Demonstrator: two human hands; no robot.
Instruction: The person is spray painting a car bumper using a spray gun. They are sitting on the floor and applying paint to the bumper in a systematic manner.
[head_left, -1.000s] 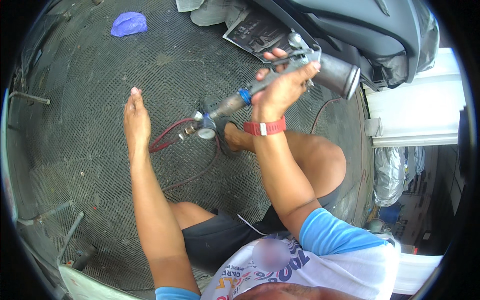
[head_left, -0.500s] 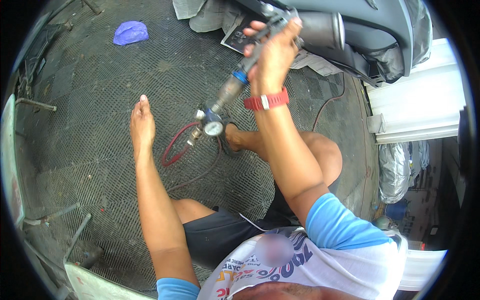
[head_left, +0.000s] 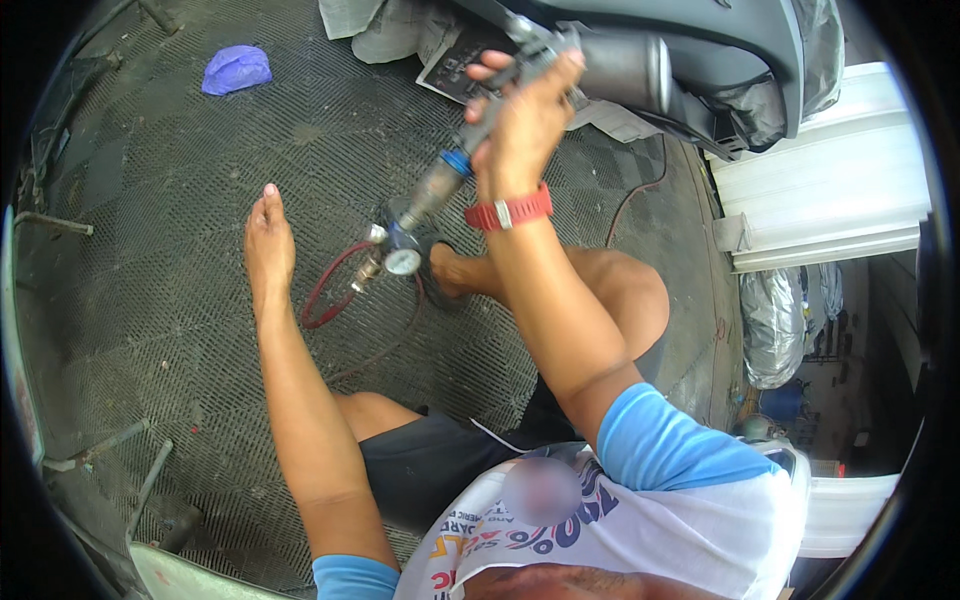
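Note:
My right hand (head_left: pixel 530 115), with a red watch band on its wrist, is wrapped round a grey metal spray gun (head_left: pixel 615 72), held tilted at the upper middle beside the dark car bodywork. Its cup points right. From the handle a fitting with a blue ring (head_left: pixel 456 162) runs down to a round pressure gauge (head_left: pixel 403 262) and a red air hose (head_left: pixel 309 292). My left hand (head_left: pixel 268 240) hovers over the floor at the left, thumb up and nothing seen in it. Its fingers look stretched and are partly hidden behind the thumb.
A dark car part (head_left: pixel 720 50) with masking paper (head_left: pixel 385 32) fills the top right. A purple crumpled bag (head_left: pixel 237 70) lies on the ribbed floor mat (head_left: pixel 150 260). Metal stand legs (head_left: pixel 150 490) stick out at lower left. White panels (head_left: pixel 820 165) stand at right.
The whole view has shifted slightly, so most things sit a little further left and up. My right hand keeps its hold on the spray gun; my left stays apart from it.

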